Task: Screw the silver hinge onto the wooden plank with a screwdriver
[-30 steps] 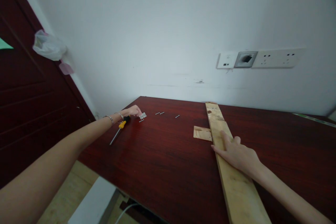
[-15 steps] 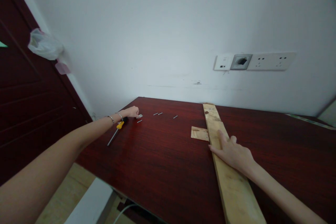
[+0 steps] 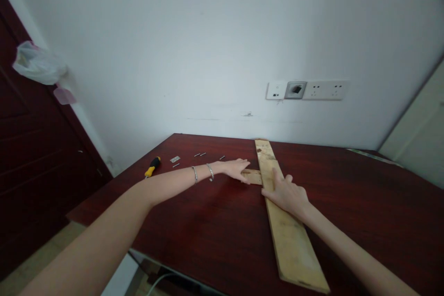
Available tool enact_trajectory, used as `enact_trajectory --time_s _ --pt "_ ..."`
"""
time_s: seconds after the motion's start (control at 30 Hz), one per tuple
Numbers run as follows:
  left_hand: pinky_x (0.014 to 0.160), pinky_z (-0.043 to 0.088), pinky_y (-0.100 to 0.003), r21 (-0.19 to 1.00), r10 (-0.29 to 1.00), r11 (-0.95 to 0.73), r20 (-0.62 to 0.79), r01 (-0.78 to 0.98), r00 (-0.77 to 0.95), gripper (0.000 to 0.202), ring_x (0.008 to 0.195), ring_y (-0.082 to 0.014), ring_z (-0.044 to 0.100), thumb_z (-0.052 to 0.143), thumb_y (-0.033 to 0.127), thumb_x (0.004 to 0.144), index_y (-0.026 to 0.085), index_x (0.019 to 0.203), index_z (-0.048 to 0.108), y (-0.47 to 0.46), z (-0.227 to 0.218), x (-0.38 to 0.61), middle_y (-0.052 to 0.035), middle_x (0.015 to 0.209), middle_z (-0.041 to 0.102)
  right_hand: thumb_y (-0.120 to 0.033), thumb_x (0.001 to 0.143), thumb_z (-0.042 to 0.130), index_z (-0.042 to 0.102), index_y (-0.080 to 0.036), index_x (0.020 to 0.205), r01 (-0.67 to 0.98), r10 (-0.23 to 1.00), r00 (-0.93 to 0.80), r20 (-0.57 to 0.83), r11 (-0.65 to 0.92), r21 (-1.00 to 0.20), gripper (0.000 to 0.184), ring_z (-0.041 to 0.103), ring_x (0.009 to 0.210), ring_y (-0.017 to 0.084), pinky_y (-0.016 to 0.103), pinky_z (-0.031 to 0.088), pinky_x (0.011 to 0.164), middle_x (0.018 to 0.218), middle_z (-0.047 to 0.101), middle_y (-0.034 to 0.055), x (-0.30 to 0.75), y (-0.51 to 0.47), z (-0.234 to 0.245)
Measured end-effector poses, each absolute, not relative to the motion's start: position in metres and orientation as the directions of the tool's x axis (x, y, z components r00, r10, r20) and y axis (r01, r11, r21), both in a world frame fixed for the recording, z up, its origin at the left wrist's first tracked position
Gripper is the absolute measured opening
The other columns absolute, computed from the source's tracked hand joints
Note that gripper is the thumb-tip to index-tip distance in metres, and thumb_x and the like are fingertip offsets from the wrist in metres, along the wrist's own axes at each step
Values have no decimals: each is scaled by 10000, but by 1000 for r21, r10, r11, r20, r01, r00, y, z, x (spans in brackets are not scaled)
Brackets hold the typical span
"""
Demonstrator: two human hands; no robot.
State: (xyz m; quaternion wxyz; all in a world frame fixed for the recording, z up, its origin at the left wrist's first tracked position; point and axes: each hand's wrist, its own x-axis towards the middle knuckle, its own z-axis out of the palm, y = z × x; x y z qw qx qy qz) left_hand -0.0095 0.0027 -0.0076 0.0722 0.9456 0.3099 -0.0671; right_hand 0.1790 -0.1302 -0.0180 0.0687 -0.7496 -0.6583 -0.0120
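Note:
A long wooden board (image 3: 287,236) lies across the dark red table, its far end by the wall. My right hand (image 3: 287,194) rests on it with fingers spread, the thumb at its left edge. From under the board's left side a short wooden piece (image 3: 255,177) sticks out. My left hand (image 3: 237,169) is at that piece's left end, fingers stretched out and apart. Farther left lie a small pale metal plate (image 3: 175,159) with holes, several screws (image 3: 203,154), and a screwdriver (image 3: 152,166) with a yellow and black handle, its shaft partly hidden by my left forearm.
The table (image 3: 215,236) meets a white wall with a row of sockets (image 3: 308,90). A dark red door (image 3: 34,138) stands at the left, a plastic bag (image 3: 40,64) hanging near it. A thin flat strip (image 3: 374,157) lies along the wall at the right.
My left hand has moved right, from the small metal plate to the short wooden piece; the plate stays on the table. My right hand remains on the board. The view has shifted slightly.

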Motion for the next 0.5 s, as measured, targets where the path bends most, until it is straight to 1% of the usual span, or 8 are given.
enact_trajectory --time_s 0.07,0.13,0.17,0.23,0.3,0.4,0.5 --pt "929 449 -349 117 577 -793 -174 598 798 823 1197 -329 508 633 557 772 32 1365 412 -2 -11 7 -237 1347 480 -582 791 519 314 -160 1411 991 982 122 143 -112 -77 778 687 858 355 420 477 702 1051 545 164 183 -131 -19" --pt "862 473 -330 143 551 -811 -144 568 822 710 1077 -291 576 626 488 786 75 1332 440 -4 -12 12 -186 1234 563 -564 782 535 342 -169 1386 993 980 102 174 -90 -72 747 690 839 347 400 478 670 1038 538 144 188 -133 -19" --pt "850 474 -322 148 531 -826 -123 544 839 688 1049 -278 584 628 457 783 91 1333 434 -4 -13 11 -167 1206 577 -556 781 535 352 -172 1377 994 979 90 181 -78 -72 732 691 833 345 393 477 655 1033 534 136 191 -134 -19" --pt "857 467 -310 138 489 -857 -86 496 868 721 1044 -266 578 649 417 758 99 1356 402 -2 -13 5 -154 1195 576 -548 789 522 360 -174 1367 995 980 70 184 -57 -76 707 690 822 342 382 473 628 1029 527 126 194 -136 -18" --pt "863 461 -303 109 488 -863 -74 494 869 813 1051 -268 569 671 423 728 79 1393 352 3 -10 -6 -162 1196 567 -547 800 507 362 -172 1362 996 981 55 185 -41 -79 691 689 810 336 375 467 608 1032 523 123 195 -134 -14" --pt "868 453 -300 51 572 -816 -71 576 817 920 1076 -275 558 669 449 723 60 1451 265 19 1 -38 -180 1219 545 -555 816 486 342 -172 1376 997 981 15 194 0 -77 693 686 802 321 364 458 596 1054 520 125 195 -123 -5" --pt "938 418 -308 19 672 -740 -36 673 740 873 1159 -282 514 645 416 734 65 1447 284 43 20 -88 -191 1310 496 -562 817 483 317 -169 1398 995 975 -77 210 90 -50 720 681 829 310 353 455 604 1097 524 137 193 -102 5"
